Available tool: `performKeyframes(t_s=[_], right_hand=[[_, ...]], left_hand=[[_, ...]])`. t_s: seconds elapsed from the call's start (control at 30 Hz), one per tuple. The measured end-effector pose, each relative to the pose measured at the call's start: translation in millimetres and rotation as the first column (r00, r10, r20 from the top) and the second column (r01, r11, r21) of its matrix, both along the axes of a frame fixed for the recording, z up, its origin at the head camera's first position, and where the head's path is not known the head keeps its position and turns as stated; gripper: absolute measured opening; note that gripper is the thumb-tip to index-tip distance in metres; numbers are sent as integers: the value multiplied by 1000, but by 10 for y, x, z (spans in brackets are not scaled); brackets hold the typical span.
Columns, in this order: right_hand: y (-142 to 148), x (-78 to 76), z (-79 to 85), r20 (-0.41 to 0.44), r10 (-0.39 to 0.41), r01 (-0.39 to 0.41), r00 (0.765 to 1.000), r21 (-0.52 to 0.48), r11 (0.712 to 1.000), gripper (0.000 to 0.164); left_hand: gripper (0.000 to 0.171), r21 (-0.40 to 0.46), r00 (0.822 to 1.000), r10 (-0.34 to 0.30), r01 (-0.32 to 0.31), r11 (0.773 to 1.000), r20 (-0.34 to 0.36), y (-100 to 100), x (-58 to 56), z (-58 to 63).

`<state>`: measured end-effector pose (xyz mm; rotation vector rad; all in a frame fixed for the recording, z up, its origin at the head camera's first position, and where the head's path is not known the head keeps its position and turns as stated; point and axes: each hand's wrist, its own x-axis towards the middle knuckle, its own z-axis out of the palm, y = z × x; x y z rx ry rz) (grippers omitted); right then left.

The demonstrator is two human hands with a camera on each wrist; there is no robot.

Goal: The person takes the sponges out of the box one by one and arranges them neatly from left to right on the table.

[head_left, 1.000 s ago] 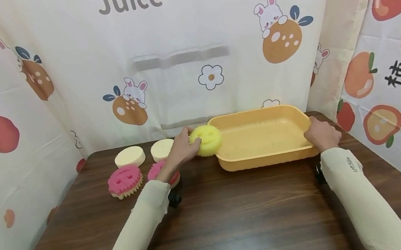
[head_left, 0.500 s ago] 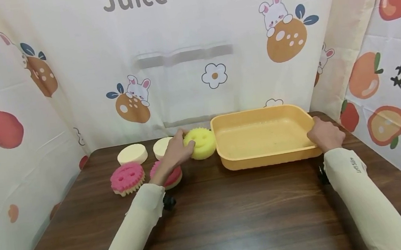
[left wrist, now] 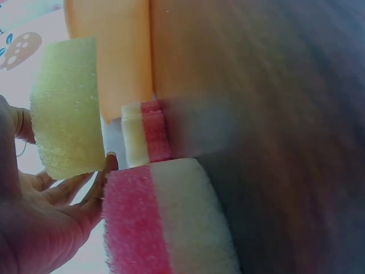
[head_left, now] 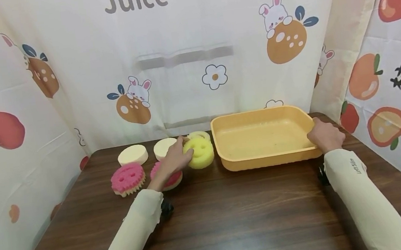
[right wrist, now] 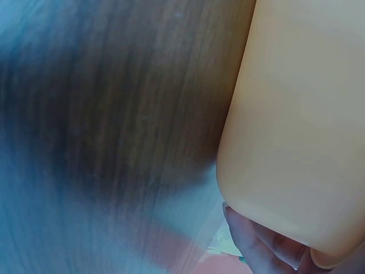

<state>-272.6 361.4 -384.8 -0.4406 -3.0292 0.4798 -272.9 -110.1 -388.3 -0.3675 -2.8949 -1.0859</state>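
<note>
My left hand [head_left: 177,158] pinches a yellow smiley-face sponge [head_left: 199,153] just left of the tray. In the left wrist view this sponge [left wrist: 68,108] stands off the table between thumb and fingers. Behind it in the head view shows a cream-topped sponge [head_left: 201,135]; the left wrist view gives it a red underside. A pink-and-cream sponge [head_left: 167,179] lies partly hidden under my left forearm. At the other end, my right hand [head_left: 325,134] grips the right rim of the yellow-orange tray [head_left: 272,160]. Its fingers [right wrist: 251,237] lie against the tray's end wall in the right wrist view.
Two cream discs [head_left: 133,155] sit at the back left, the second beside my left hand. A pink scalloped face sponge [head_left: 128,178] lies in front of them. Printed curtains [head_left: 174,32] enclose the dark wooden table [head_left: 241,216] at the back and sides.
The left hand has drawn the yellow sponge leftward from the tray's edge, then nearer to me. The cream-topped sponge behind it has come into sight. The right hand keeps its place on the tray.
</note>
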Motion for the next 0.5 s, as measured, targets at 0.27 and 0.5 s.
performKeyframes(t_s=[0.27, 0.5], right_hand=[[11, -3, 2, -1, -2, 2, 1000, 4, 1000, 56], [7, -3, 7, 4, -4, 4, 1000, -1, 1000, 57]], left_hand=[[52, -53, 999, -45, 45, 998, 7, 4, 28, -36], [52, -100, 997, -80, 79, 992, -7, 30, 37, -53]])
